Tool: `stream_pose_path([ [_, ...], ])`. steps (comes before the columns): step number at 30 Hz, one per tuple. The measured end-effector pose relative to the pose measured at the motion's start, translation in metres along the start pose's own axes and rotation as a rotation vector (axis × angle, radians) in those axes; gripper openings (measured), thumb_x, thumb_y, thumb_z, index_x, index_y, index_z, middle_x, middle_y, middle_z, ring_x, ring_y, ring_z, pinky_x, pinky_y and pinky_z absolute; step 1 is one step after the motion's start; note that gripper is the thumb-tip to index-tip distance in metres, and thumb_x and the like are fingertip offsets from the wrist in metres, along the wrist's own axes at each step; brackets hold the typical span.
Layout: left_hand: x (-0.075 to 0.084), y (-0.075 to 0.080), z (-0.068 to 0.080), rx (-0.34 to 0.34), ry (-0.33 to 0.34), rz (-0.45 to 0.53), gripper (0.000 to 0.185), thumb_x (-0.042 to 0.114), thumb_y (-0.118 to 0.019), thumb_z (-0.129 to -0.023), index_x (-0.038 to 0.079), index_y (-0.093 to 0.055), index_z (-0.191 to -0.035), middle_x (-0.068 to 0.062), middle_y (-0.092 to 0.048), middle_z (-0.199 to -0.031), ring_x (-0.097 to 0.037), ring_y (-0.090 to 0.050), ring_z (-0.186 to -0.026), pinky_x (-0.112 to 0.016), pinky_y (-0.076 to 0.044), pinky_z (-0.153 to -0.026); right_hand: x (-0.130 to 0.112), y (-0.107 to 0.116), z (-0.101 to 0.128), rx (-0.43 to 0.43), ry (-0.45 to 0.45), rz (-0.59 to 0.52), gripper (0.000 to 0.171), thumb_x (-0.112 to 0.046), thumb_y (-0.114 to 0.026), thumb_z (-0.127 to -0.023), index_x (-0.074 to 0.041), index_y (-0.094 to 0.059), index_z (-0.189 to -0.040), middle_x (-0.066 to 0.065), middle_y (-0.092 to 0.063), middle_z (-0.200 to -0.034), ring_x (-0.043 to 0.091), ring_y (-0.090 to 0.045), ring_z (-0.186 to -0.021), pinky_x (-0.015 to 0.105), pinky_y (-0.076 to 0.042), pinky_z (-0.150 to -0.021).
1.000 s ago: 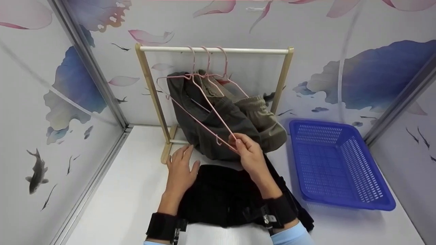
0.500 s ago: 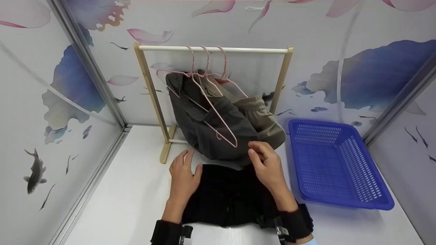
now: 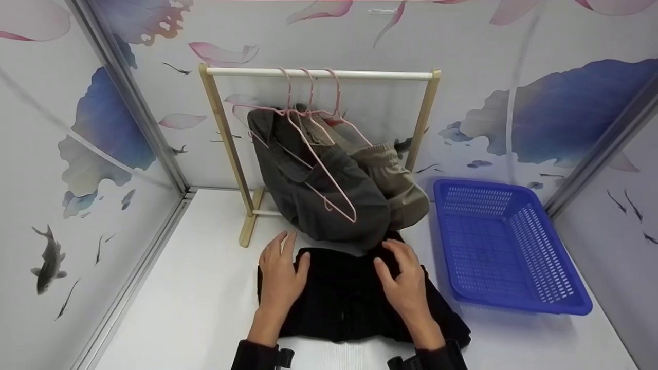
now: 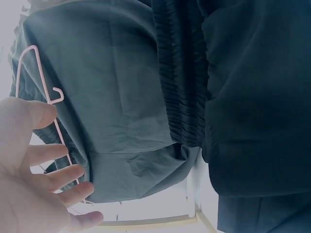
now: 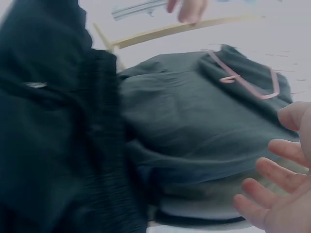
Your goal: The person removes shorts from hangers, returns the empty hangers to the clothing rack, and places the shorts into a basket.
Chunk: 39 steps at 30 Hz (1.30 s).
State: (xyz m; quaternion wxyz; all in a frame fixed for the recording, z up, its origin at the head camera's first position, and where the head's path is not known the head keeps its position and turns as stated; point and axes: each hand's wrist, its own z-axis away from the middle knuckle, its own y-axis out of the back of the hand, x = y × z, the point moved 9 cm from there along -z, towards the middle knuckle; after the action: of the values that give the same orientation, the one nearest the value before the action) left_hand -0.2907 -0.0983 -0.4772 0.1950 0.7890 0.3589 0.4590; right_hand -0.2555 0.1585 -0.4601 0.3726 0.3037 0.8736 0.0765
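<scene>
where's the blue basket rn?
Head view: the blue basket sits on the white table, on the person's right, beside the black garment and the wooden rack.

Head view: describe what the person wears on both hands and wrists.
Both hands are bare, with no gloves or rings visible on the fingers. The left hand has a black strap band with a small buckle-like fitting at the wrist. The right hand has a matching black wrist band at the frame's lower edge. No sleeve shows in this view.
</scene>
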Motion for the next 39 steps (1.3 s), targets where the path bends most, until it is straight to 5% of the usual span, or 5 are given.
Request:
stream_pose_path([
  [7, -0.001, -0.006, 0.008, -0.008, 0.003, -0.016, 0.048, 0.021, -0.068, -0.099, -0.003, -0.059, -0.140, -0.026, -0.051, -0.144, -0.047, -0.047, -0.133, -0.065, -0.032, -0.110, 0.021, -0.012, 0.029, -0.059, -0.098, 0.055, 0.037, -0.003, -0.078, -0.087, 0.006, -0.068, -0.122, 0.024, -0.064, -0.128, 0.041, -0.060, -0.120, 0.055, -0.045, -0.098],
  [21, 0.003, -0.009, 0.020, 0.022, -0.024, -0.013, 0.046, 0.017, -0.070, -0.097, -0.005, -0.061, -0.136, -0.028, -0.054, -0.140, -0.045, -0.050, -0.130, -0.067, -0.034, -0.106, 0.040, -0.033, 0.059, -0.208, -0.265, 0.135, 0.046, -0.018, -0.080, -0.089, 0.002, -0.066, -0.128, 0.025, -0.058, -0.137, 0.046, -0.051, -0.128, 0.064, -0.043, -0.102],
  [39, 0.004, -0.011, 0.032, 0.024, -0.024, -0.015, 0.046, 0.018, -0.071, -0.097, -0.004, -0.061, -0.136, -0.027, -0.055, -0.140, -0.043, -0.050, -0.130, -0.066, -0.033, -0.107, 0.066, -0.076, 0.084, -0.485, -0.455, 0.327, 0.102, -0.060, -0.082, -0.080, -0.001, -0.043, -0.154, 0.035, -0.024, -0.161, 0.068, -0.026, -0.139, 0.086, -0.024, -0.102],
])
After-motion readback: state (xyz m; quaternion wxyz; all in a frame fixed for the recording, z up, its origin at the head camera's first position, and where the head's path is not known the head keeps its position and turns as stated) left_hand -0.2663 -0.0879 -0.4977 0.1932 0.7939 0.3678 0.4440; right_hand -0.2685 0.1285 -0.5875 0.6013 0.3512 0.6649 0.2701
